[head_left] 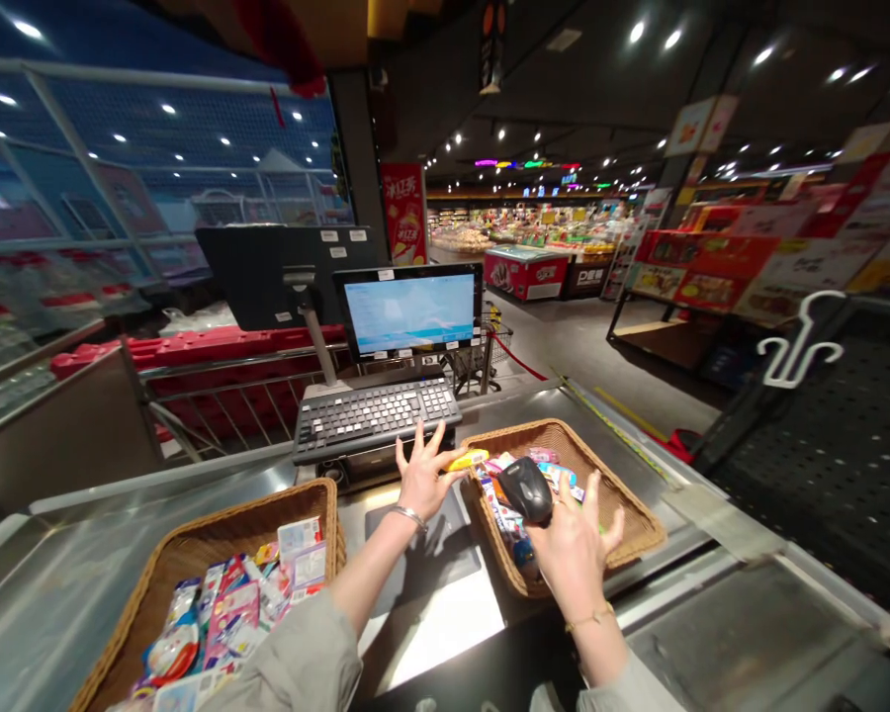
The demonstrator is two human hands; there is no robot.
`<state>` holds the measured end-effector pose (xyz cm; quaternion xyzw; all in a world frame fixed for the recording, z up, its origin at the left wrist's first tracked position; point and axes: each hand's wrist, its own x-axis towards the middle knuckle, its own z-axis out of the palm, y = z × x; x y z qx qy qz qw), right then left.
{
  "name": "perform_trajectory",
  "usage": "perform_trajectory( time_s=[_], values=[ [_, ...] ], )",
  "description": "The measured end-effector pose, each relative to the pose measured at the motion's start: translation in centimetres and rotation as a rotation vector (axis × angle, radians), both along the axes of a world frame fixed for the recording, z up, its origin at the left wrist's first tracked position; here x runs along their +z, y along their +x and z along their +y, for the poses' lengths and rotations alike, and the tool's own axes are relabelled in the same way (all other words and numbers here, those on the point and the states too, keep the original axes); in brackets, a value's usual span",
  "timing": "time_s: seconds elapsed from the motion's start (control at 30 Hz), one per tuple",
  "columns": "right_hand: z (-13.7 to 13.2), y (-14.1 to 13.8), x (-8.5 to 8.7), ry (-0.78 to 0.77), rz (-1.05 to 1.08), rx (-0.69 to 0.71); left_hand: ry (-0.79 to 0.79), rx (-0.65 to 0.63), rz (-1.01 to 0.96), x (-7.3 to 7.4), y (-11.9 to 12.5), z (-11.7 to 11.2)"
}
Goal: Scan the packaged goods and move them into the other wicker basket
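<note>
My left hand (421, 482) hovers just in front of the keyboard (375, 415). Its fingers are spread, and its thumb and forefinger pinch a small yellow packet (468, 459) at the near-left rim of the right wicker basket (642, 524). My right hand (575, 554) is over that basket and holds a black barcode scanner (526, 489), which points away from me over the packets of snacks inside. A second wicker basket (193, 542) full of colourful packets sits at the lower left, beside my left sleeve.
A lit till screen (411, 311) stands behind the keyboard, with a second display's back (267, 272) to its left. A flat scanning plate (434, 554) lies between the baskets on the steel counter (59, 583). A black rack with a white hook (797, 351) stands on the right. Shop aisles lie beyond.
</note>
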<state>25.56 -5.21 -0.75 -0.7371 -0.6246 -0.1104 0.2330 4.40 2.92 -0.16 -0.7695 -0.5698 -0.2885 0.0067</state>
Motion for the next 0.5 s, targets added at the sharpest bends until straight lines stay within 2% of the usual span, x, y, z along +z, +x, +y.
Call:
perform_trajectory(
  time_s=[0.17, 0.5],
  values=[
    [0.3, 1.5, -0.7, 0.000, 0.022, -0.034, -0.051, -0.037, 0.021, -0.3, 1.1, 0.8],
    [0.6, 3.5, -0.4, -0.074, 0.035, -0.115, -0.095, -0.165, 0.122, -2.0, 3.5, 2.4]
  ],
)
